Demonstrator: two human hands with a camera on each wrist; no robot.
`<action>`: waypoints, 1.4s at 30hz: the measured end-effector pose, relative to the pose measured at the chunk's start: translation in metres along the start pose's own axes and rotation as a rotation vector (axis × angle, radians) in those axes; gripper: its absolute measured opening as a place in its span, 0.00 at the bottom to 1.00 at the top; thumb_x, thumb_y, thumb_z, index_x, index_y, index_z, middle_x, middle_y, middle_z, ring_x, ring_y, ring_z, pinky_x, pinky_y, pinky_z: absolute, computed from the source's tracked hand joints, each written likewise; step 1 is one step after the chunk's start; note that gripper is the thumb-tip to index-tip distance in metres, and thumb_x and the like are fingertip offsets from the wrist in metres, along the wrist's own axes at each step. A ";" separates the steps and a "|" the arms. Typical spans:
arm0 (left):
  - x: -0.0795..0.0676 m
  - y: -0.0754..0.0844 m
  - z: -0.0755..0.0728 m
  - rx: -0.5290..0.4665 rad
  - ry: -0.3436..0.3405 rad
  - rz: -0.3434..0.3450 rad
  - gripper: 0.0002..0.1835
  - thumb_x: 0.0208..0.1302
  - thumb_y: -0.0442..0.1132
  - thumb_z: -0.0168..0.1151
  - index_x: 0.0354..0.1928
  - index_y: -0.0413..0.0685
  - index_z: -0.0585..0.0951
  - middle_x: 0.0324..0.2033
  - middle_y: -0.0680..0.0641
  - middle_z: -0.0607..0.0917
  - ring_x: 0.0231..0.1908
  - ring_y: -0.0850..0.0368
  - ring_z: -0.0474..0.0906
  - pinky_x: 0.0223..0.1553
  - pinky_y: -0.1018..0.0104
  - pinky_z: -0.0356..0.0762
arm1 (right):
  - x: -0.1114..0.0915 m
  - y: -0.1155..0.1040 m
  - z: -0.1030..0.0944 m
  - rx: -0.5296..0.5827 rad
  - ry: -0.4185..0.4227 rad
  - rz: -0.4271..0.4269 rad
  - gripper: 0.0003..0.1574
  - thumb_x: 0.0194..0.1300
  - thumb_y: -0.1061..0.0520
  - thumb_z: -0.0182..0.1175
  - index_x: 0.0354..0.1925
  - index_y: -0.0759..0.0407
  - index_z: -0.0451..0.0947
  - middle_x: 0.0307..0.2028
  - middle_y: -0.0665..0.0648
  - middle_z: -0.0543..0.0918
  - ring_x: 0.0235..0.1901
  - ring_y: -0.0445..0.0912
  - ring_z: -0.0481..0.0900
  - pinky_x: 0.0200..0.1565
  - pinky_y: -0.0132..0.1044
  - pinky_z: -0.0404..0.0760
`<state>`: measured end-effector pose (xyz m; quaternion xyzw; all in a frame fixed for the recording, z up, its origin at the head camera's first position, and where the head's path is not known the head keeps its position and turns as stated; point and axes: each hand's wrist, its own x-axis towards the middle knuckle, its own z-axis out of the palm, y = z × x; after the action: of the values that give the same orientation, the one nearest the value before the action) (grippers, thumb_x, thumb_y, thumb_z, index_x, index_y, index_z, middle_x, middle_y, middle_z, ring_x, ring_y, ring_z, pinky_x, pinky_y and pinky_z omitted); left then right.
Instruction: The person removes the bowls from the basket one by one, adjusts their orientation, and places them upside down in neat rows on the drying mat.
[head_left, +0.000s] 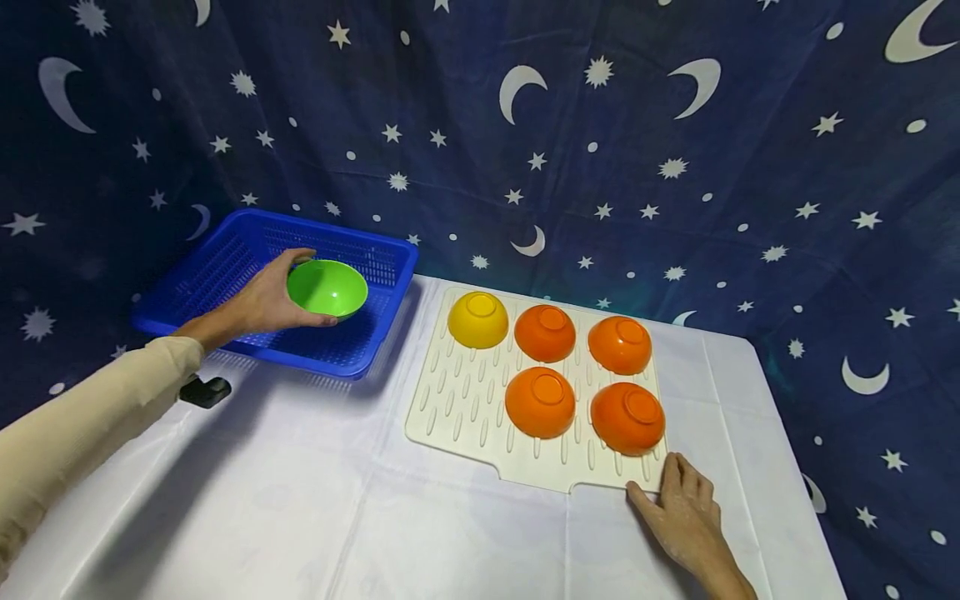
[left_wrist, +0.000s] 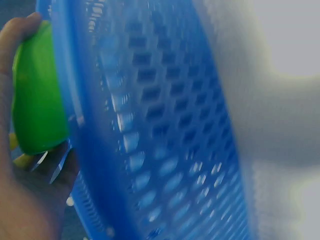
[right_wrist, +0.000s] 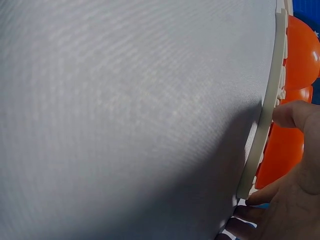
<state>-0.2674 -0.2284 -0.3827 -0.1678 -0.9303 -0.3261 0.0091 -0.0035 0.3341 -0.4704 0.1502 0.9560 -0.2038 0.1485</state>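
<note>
My left hand (head_left: 272,296) holds a green bowl (head_left: 328,289) by its side, thumb near the front and fingers at the back. The bowl's hollow side faces up, and it is over the blue perforated basket (head_left: 300,362). In the left wrist view, the green bowl (left_wrist: 37,95) shows beyond the basket's rim. At the near right corner of a cream ridged drying mat (head_left: 457,421), my right hand (head_left: 686,510) rests with thumb on the front edge and fingers along the right edge. Upside down on the mat are a yellow bowl (head_left: 477,320) and several orange bowls (head_left: 540,402).
A white cloth (head_left: 435,533) covers the table. Behind it hangs a dark blue curtain (head_left: 450,108) with moons and stars. A black object (head_left: 204,392) shows beside the left sleeve (head_left: 112,417). The basket stands left of the mat, near the curtain.
</note>
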 end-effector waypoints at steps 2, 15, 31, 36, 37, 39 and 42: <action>-0.007 0.004 0.004 -0.051 0.027 -0.024 0.59 0.44 0.48 0.85 0.74 0.36 0.59 0.65 0.30 0.67 0.60 0.33 0.67 0.56 0.35 0.71 | 0.000 0.000 0.000 0.001 0.001 0.000 0.65 0.72 0.31 0.52 0.73 0.81 0.38 0.69 0.84 0.43 0.67 0.79 0.40 0.63 0.75 0.44; -0.036 0.028 0.025 -0.233 0.174 0.005 0.55 0.48 0.43 0.82 0.75 0.40 0.61 0.68 0.34 0.68 0.64 0.36 0.65 0.58 0.38 0.67 | -0.001 0.001 0.002 0.057 0.041 0.009 0.66 0.70 0.33 0.57 0.73 0.82 0.40 0.69 0.83 0.44 0.68 0.77 0.40 0.64 0.74 0.44; -0.056 0.055 0.047 -0.356 0.178 0.036 0.52 0.48 0.39 0.82 0.73 0.43 0.62 0.66 0.39 0.69 0.63 0.42 0.67 0.54 0.54 0.69 | -0.002 0.002 0.003 0.076 0.039 0.007 0.63 0.70 0.32 0.57 0.74 0.77 0.43 0.70 0.80 0.45 0.68 0.75 0.41 0.64 0.71 0.45; -0.054 0.058 0.053 -0.366 0.184 0.049 0.53 0.47 0.38 0.83 0.73 0.43 0.62 0.65 0.38 0.69 0.61 0.40 0.68 0.52 0.55 0.71 | -0.002 0.001 0.002 0.083 0.039 0.017 0.65 0.70 0.32 0.58 0.74 0.79 0.42 0.70 0.80 0.44 0.69 0.75 0.40 0.64 0.71 0.44; -0.054 0.059 0.055 -0.369 0.182 0.050 0.53 0.47 0.38 0.83 0.73 0.43 0.62 0.65 0.37 0.69 0.61 0.40 0.68 0.52 0.54 0.71 | -0.002 0.001 0.002 0.083 0.038 0.019 0.65 0.70 0.32 0.57 0.74 0.79 0.42 0.70 0.80 0.44 0.69 0.75 0.40 0.65 0.71 0.44; -0.052 0.063 0.057 -0.380 0.176 0.058 0.53 0.47 0.38 0.83 0.73 0.43 0.61 0.65 0.37 0.69 0.61 0.40 0.68 0.53 0.50 0.71 | -0.002 0.001 0.000 0.087 0.036 0.019 0.66 0.70 0.32 0.57 0.74 0.80 0.41 0.70 0.81 0.44 0.69 0.75 0.40 0.64 0.71 0.44; -0.049 0.072 0.061 -0.399 0.151 0.076 0.53 0.46 0.39 0.83 0.73 0.45 0.62 0.65 0.38 0.69 0.61 0.40 0.68 0.55 0.44 0.71 | -0.002 0.002 -0.001 0.095 0.055 0.014 0.66 0.69 0.33 0.60 0.73 0.81 0.41 0.70 0.82 0.45 0.68 0.76 0.41 0.64 0.72 0.45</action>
<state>-0.1923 -0.1535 -0.3936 -0.1763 -0.8369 -0.5150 0.0576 -0.0015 0.3357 -0.4691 0.1691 0.9478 -0.2439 0.1163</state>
